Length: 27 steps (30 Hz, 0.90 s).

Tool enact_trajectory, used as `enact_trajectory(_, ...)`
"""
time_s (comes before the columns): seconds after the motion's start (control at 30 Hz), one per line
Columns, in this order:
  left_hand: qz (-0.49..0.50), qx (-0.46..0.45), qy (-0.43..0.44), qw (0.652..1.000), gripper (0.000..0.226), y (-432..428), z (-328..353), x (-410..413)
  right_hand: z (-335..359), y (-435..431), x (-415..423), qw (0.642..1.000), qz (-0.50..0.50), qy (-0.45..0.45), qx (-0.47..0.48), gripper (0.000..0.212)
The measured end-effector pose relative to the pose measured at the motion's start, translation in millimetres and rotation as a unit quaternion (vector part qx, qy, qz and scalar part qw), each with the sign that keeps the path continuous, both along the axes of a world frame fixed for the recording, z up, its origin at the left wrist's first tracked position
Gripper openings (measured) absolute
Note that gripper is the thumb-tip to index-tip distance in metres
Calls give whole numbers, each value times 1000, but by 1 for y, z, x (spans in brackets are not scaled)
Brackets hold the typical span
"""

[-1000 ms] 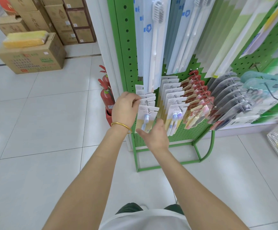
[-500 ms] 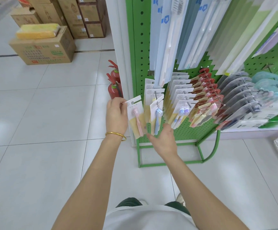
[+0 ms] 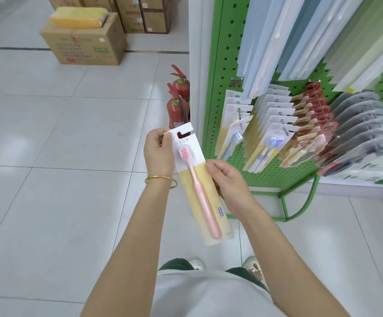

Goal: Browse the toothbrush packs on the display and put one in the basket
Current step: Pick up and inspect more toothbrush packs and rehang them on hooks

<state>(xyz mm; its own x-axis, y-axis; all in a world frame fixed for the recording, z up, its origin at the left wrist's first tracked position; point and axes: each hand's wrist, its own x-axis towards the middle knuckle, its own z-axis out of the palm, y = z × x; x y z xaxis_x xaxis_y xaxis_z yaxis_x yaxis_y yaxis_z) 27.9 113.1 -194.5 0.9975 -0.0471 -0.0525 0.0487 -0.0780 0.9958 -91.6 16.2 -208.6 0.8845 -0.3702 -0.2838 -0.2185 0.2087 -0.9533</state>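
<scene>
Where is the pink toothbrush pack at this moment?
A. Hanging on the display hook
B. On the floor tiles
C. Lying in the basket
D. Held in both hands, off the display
D: the left hand pinches the pink toothbrush pack at its top and the right hand holds its side, clear of the green display.

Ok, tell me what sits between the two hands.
In the head view, the pink toothbrush pack spans the gap: the left hand pinches its top corner and the right hand grips its right edge.

Pink toothbrush (image 3: pixel 199 191) on white-and-yellow card, green perforated display (image 3: pixel 218 65), red extinguishers (image 3: pixel 177 108), gold bangle (image 3: pixel 160 179)
</scene>
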Motion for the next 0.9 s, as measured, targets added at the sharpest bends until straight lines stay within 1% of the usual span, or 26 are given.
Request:
enact_trajectory(0.1, 16, -30, -15, 999, 13, -12, 6, -14, 4, 5, 0, 999, -28, -3, 33, 18)
enact_trajectory(0.13, 7, -39, -14, 999, 15, -16, 8, -20, 5, 6, 0, 998, -45, -3, 35, 18)
enact_trajectory(0.23, -55, -32, -23, 998, 39, -23, 7, -39, 6, 4, 2, 995, -95, 1, 36, 15)
enact_trajectory(0.3, -101, 16, -63, 993, 57, -23, 1, -48, 9, 1, 2, 991, -120, 4, 56, 16)
enact_trajectory(0.33, -124, 49, -83, 988, 61, -23, -2, -53, 10, -1, 2, 990, -129, 6, 60, 17)
enact_trajectory(0.4, -161, 107, -110, 975, 63, -20, -7, -61, 14, -5, 3, 987, -142, 8, 72, 16)
enact_trajectory(0.5, -208, 148, -133, 958, 62, -11, -9, -72, 16, -9, 4, 987, -137, 19, 84, 15)
enact_trajectory(0.57, -238, 182, -133, 945, 67, -4, -6, -73, 14, -9, 6, 987, -138, 33, 79, 16)
enact_trajectory(0.63, -276, 236, -106, 926, 78, 3, 0, -71, 13, -8, 8, 986, -143, 43, 71, 18)
enact_trajectory(0.7, -301, 312, -90, 897, 87, 9, 7, -72, 13, -9, 10, 985, -149, 50, 73, 19)
enact_trajectory(0.8, -312, 422, -109, 844, 95, 14, 13, -74, 17, -10, 13, 982, -159, 55, 84, 19)
enact_trajectory(0.87, -319, 447, -107, 829, 100, 15, 14, -75, 18, -10, 15, 981, -162, 53, 90, 19)
enact_trajectory(0.9, -324, 447, -99, 828, 101, 14, 15, -76, 18, -9, 16, 981, -160, 49, 96, 19)
